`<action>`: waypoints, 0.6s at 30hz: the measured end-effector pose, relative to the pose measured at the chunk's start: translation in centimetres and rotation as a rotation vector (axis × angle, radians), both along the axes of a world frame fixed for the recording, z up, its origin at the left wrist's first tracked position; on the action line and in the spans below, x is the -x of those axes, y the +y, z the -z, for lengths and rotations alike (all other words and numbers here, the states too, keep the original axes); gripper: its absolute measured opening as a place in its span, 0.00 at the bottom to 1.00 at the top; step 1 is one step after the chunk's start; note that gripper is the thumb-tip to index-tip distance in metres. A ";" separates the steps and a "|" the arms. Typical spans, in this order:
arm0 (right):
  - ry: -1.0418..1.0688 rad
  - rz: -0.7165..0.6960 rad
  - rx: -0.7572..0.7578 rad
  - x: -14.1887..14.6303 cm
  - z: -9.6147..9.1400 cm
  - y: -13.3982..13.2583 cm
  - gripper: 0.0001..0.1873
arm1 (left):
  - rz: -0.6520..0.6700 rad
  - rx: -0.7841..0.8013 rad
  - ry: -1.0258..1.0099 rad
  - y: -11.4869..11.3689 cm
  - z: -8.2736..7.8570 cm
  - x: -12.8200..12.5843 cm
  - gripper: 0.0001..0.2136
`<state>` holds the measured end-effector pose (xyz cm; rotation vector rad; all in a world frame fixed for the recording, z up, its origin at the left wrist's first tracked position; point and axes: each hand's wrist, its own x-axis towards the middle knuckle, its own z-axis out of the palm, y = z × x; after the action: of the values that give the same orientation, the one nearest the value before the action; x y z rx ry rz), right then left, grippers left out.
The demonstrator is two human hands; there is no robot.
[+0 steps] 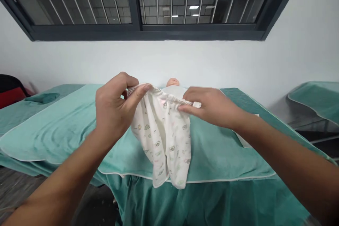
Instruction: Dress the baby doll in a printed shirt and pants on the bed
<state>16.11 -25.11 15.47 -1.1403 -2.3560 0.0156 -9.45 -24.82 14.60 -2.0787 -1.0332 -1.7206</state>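
Note:
A pair of white baby pants (166,137) with a small printed pattern hangs from its gathered waistband between my hands, legs downward. My left hand (116,102) pinches the left end of the waistband between thumb and fingers. At the other end, my right hand (209,106) grips the waistband, and a bit of white cloth pokes out past its fingers. Behind the pants lies a baby doll; the doll's head (173,82) and some white clothing show above the waistband. The rest of the doll is hidden by the pants and my hands.
A light green towel (225,159) covers the bed, with another green cloth (60,123) to the left. A white flat item (243,140) lies partly behind my right forearm. Beyond are a white wall and a barred window (140,28). A red and black bag (10,93) is at far left.

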 end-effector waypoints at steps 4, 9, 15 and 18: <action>0.197 -0.052 0.451 1.3 2.1 0.1 0.26 | 0.027 0.055 -0.068 0.1 1.2 -0.9 0.12; 0.900 -0.168 0.640 4.5 3.3 0.7 0.21 | 0.328 0.462 -0.345 1.1 4.8 -4.6 0.13; 1.517 -0.230 0.533 4.2 4.0 5.2 0.15 | 0.702 1.062 -0.174 0.0 11.1 -7.1 0.18; 1.643 -0.076 0.584 2.1 6.0 6.9 0.11 | 0.600 0.935 -0.167 -0.7 12.2 -6.3 0.14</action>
<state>14.05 -18.22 9.49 -0.6802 -0.8612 1.2067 -3.17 -25.54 2.39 -3.1077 -1.6065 -1.8942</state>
